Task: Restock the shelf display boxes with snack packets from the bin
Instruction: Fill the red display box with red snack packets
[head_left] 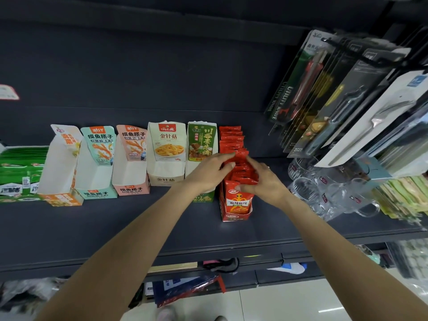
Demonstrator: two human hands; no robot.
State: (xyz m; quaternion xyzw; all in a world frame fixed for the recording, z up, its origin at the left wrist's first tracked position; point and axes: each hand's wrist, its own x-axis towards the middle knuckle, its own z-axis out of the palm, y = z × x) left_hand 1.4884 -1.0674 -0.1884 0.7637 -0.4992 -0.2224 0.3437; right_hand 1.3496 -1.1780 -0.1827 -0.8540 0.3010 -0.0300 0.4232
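A red display box (235,216) on the dark shelf is packed with a row of red snack packets (231,139). My left hand (208,172) and my right hand (264,179) meet over the row's middle, and together they pinch a bunch of red packets (242,156) standing in the box. The front packet (238,200) shows an orange figure. To the left stand a green box (201,140), a cream box (166,144), a pink box (132,163), a teal box (97,163) and an orange-trimmed box (60,167); most look bare inside.
A green tray of packets (20,172) sits at the far left. Glass mugs (324,188) stand right of the red box, with hanging knife and peeler cards (324,100) above them. A blue-and-red bag (185,290) lies on the floor below the shelf edge (208,249).
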